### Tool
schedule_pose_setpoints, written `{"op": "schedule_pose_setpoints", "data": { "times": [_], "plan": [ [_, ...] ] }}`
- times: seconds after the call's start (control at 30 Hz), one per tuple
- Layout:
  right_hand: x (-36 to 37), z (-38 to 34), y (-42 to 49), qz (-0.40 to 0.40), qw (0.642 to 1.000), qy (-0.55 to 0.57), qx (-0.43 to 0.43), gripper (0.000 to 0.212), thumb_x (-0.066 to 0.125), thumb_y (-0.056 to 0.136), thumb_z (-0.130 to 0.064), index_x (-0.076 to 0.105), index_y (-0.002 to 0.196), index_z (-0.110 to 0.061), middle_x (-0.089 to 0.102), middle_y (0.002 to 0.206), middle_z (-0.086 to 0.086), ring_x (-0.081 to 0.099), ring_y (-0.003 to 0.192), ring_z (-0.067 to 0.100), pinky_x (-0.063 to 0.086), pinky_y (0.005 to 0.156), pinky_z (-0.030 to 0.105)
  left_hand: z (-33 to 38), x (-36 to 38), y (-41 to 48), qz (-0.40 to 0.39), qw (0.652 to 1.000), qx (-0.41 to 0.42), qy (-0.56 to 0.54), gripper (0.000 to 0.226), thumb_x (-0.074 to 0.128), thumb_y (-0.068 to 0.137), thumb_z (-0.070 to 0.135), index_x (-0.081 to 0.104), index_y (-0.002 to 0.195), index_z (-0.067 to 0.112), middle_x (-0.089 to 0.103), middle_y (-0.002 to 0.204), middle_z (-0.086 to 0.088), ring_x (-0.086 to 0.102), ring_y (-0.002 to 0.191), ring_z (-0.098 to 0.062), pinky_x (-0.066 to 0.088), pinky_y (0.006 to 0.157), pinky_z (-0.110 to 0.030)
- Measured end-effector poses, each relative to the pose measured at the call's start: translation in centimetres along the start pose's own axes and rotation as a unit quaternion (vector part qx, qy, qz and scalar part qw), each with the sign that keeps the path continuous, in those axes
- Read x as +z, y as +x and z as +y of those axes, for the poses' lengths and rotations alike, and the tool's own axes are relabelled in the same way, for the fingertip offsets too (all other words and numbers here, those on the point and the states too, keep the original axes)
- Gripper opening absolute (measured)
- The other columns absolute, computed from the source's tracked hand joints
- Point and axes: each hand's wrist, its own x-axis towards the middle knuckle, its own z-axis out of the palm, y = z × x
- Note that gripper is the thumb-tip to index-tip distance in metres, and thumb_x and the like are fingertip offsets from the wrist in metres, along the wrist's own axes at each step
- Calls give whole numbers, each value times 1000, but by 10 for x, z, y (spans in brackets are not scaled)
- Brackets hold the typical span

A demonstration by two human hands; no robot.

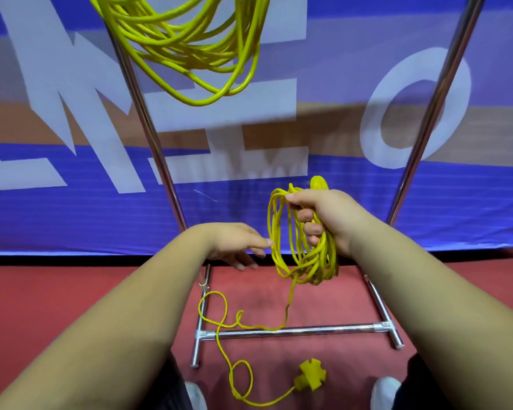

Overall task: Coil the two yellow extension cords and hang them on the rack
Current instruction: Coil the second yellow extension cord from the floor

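The right hand (323, 217), right of centre, is clenched around the top of a half-coiled yellow extension cord (282, 232). Its loops hang below the fist, and a yellow plug (319, 182) pokes up behind the knuckles. The left hand (234, 247), just left of it, holds nothing; its straight fingers reach to the loops' left edge, but contact cannot be judged. From the loops the loose cord drops to the red floor (27, 291), crosses the base bar of the chrome rack (293, 331), curls, and ends in a yellow multi-outlet socket (311, 374) at lower centre. A second yellow cord coil (190, 39) hangs between the rack's uprights at upper centre, in front of a blue banner (71, 217).
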Motion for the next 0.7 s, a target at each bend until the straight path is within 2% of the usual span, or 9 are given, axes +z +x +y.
{"op": "schedule_pose_setpoints", "data": {
  "times": [0.07, 0.2, 0.3, 0.33, 0.43, 0.57, 0.6, 0.67, 0.7],
  "plan": [
    [-2, 3, 2, 12, 1000, 0, -4, 18, 67, 100, -28, 62, 86, -18, 40, 60, -6, 31, 39, 11, 33, 41, 25, -9, 4, 5, -10, 999, -25, 36, 31, 70, 95, 24, 62, 120, 10, 72, 121, -6, 68, 119, -35, 54, 83, -37],
    [-7, -1, 6, 11, 999, 29, -13, 19, 65, 100, -30, 61, 86, -18, 39, 61, -6, 30, 39, 10, 32, 42, 24, -24, 18, 14, -109, 973, -46, 200, 58, 57, 91, -1, 53, 145, 19, 61, 145, -4, 59, 130, -19, 45, 85, -27],
    [-10, -8, 7, -3, 997, 72, -22, 20, 63, 102, -34, 60, 89, -18, 38, 60, -8, 29, 38, 9, 31, 41, 22, -30, 36, 21, -141, 944, 2, 299, 76, 65, 88, 1, 42, 156, 27, 50, 155, 5, 50, 138, -14, 42, 105, -28],
    [-11, -11, 6, -7, 996, 91, -25, 21, 62, 102, -34, 59, 89, -18, 38, 59, -8, 29, 37, 8, 31, 40, 21, -32, 44, 23, -137, 938, 15, 319, 79, 68, 89, 2, 40, 157, 31, 48, 155, 7, 49, 138, -14, 42, 107, -27],
    [-14, -21, 3, -30, 988, 146, -37, 23, 60, 103, -34, 60, 89, -17, 37, 56, -9, 28, 35, 7, 29, 41, 20, -39, 66, 30, -138, 924, 30, 354, 70, 66, 93, 3, 47, 153, 34, 54, 148, 9, 51, 136, -15, 43, 99, -25],
    [-22, -31, 1, -69, 974, 213, -38, 25, 62, 102, -38, 62, 91, -16, 35, 56, -10, 29, 33, 5, 30, 38, 19, -52, 82, 38, -176, 885, -7, 432, 49, 53, 97, 2, 62, 139, 24, 64, 138, -3, 59, 118, -25, 42, 87, -24],
    [-25, -33, -1, -83, 968, 233, -37, 26, 62, 102, -39, 62, 91, -15, 35, 56, -10, 29, 33, 5, 30, 38, 19, -60, 81, 40, -185, 871, -29, 454, 46, 51, 99, 4, 63, 139, 23, 64, 136, -6, 60, 114, -26, 43, 87, -25],
    [-31, -37, -4, -109, 957, 265, -40, 27, 61, 102, -40, 63, 92, -15, 35, 55, -11, 30, 33, 4, 30, 38, 20, -76, 75, 43, -200, 849, -81, 482, 43, 46, 101, 6, 64, 137, 21, 64, 135, -8, 62, 116, -30, 50, 100, -35],
    [-34, -39, -5, -117, 954, 273, -43, 27, 60, 102, -40, 63, 91, -15, 36, 54, -11, 31, 33, 4, 29, 38, 20, -83, 71, 44, -198, 848, -102, 481, 42, 44, 101, 6, 65, 135, 18, 64, 134, -8, 63, 115, -31, 50, 103, -39]
  ]
}}
